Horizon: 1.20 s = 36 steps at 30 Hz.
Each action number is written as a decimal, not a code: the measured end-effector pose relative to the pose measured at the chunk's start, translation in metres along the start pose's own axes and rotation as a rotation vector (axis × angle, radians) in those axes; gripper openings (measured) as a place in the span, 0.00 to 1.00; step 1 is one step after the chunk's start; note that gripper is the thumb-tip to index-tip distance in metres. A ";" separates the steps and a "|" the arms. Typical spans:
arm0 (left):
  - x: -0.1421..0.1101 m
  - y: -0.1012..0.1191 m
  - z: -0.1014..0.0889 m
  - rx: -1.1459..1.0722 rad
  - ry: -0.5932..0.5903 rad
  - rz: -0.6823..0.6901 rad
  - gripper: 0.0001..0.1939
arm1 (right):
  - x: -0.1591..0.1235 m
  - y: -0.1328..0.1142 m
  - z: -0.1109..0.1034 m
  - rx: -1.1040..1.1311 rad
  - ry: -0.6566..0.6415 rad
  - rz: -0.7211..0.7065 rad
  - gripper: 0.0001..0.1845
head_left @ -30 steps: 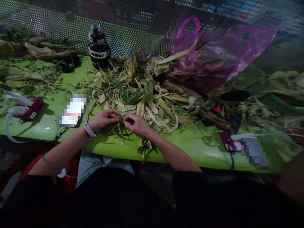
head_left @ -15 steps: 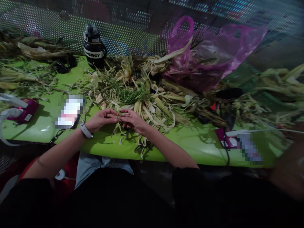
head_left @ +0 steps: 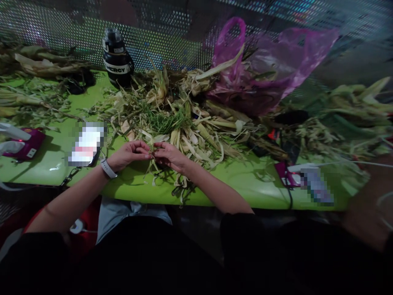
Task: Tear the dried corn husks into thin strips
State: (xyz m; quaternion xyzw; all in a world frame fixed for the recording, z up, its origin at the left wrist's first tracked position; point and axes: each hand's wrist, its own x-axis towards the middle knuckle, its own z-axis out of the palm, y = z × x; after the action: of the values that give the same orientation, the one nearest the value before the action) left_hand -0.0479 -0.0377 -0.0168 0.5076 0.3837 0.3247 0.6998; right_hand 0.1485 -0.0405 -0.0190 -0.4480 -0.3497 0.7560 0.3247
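My left hand, with a pale watch band at the wrist, pinches a small pale-green plant strip between thumb and fingers. Close against it, my right hand has its fingertips closed on the same strip. Loose ends of plant hang below the fingertips. Just beyond my hands spreads a heap of dry, pale husk-like leaves, with a tuft of thin green strands on top. A few curled scraps lie by the table edge.
On the green table lie a lit phone and a purple power block at left. A black bottle and a pink plastic bag stand behind. Another person's arm is at right, near a second phone.
The view has shifted slightly, so things sit a little further left. My hands stay together at the strip, their fingers slightly rearranged, and more of the strip shows above the fingertips.
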 end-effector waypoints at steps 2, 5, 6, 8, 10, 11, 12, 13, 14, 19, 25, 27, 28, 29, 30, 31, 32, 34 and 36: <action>0.000 0.001 0.000 -0.002 -0.023 -0.005 0.17 | -0.001 0.000 0.000 -0.010 -0.012 0.012 0.21; -0.001 0.001 0.001 0.003 -0.056 -0.013 0.16 | -0.003 0.000 0.001 0.017 -0.025 0.026 0.22; -0.001 0.001 0.001 0.006 -0.061 -0.011 0.16 | -0.003 0.000 0.001 0.037 -0.018 0.028 0.22; -0.001 0.001 0.001 0.015 -0.070 -0.010 0.16 | -0.002 0.000 0.002 0.071 0.003 0.029 0.22; -0.001 0.000 0.000 0.026 -0.083 -0.011 0.16 | -0.001 0.001 0.002 0.087 0.013 0.027 0.21; -0.001 0.000 -0.001 0.035 -0.086 -0.008 0.15 | 0.000 0.002 0.001 0.086 0.015 0.025 0.21; 0.000 0.000 -0.001 0.046 -0.084 -0.001 0.15 | 0.000 0.002 0.001 0.082 0.017 0.024 0.21; 0.000 -0.001 -0.003 0.062 -0.079 0.011 0.15 | 0.001 0.003 0.001 0.077 0.018 0.022 0.21; 0.000 0.000 -0.004 0.082 -0.071 0.028 0.16 | 0.001 0.003 0.000 0.072 0.017 0.018 0.21; 0.000 0.002 -0.008 0.251 -0.040 0.117 0.18 | 0.002 0.004 0.000 0.055 0.017 0.001 0.24; -0.003 0.005 -0.010 0.408 0.002 0.248 0.15 | 0.002 0.003 0.000 0.042 0.010 -0.015 0.24; -0.007 0.006 -0.007 0.517 0.047 0.339 0.14 | 0.002 0.003 -0.001 0.037 0.009 -0.025 0.25; -0.009 0.007 -0.005 0.596 0.076 0.393 0.13 | 0.003 0.003 -0.001 0.034 0.012 -0.028 0.25; -0.011 0.007 -0.002 0.685 0.110 0.456 0.11 | 0.003 0.003 -0.002 0.031 0.017 -0.032 0.25; -0.013 0.006 0.000 0.781 0.149 0.522 0.09 | 0.003 0.003 -0.002 0.031 0.019 -0.036 0.25; -0.014 0.005 0.003 0.876 0.186 0.595 0.08 | 0.003 0.002 -0.002 0.032 0.019 -0.042 0.25; -0.015 0.003 0.005 0.967 0.228 0.679 0.06 | 0.003 0.002 -0.002 0.034 0.020 -0.051 0.25; -0.015 -0.003 0.009 1.131 0.292 0.827 0.06 | 0.003 0.002 -0.002 0.030 0.022 -0.068 0.25; -0.013 -0.009 0.011 1.221 0.318 0.931 0.07 | 0.002 0.002 -0.002 0.009 0.032 -0.079 0.26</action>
State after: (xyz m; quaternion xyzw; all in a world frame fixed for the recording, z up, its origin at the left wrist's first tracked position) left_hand -0.0444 -0.0557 -0.0203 0.8586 0.3377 0.3850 0.0255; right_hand 0.1487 -0.0391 -0.0221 -0.4444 -0.3584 0.7369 0.3619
